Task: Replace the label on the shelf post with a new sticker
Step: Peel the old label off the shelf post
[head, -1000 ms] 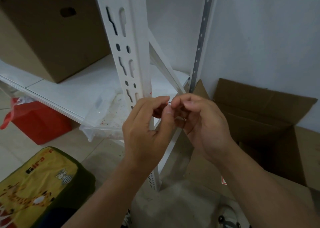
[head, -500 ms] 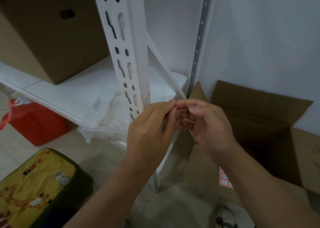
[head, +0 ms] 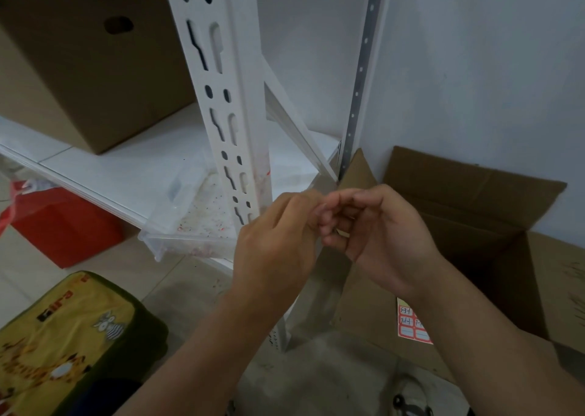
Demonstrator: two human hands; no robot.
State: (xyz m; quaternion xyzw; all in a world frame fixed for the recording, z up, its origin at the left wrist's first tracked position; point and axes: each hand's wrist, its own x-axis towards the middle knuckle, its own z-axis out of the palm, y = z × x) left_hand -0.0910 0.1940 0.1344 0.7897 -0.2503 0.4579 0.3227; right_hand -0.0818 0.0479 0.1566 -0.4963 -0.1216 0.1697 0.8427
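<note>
Nearest the camera, both forearms reach forward and the two hands meet in front of the white shelf post [head: 235, 105]. The left hand [head: 275, 244] has fingers curled toward the right hand [head: 376, 232], whose fingers are also curled; fingertips of both touch at the centre. Whether either grip grasps a sticker cannot be told, since the fingers hide whatever lies between them. Near left, a yellow printed cushion [head: 63, 339] lies on the floor. Near right, a sheet of red-bordered stickers [head: 413, 327] rests on the side of an open cardboard box [head: 474, 219], partly hidden by the right forearm. Just beyond the hands, the post shows reddish residue [head: 264, 175] on its right face, where a label sat. Left of the post, a clear plastic tray [head: 186, 225] overhangs the shelf board [head: 104, 172] edge. Below the shelf, a red box [head: 60, 225] sits on the floor. Farther left, a closed brown box [head: 79, 67] stands on the shelf. Far right, a perforated grey upright [head: 361, 67] runs along the wall.
</note>
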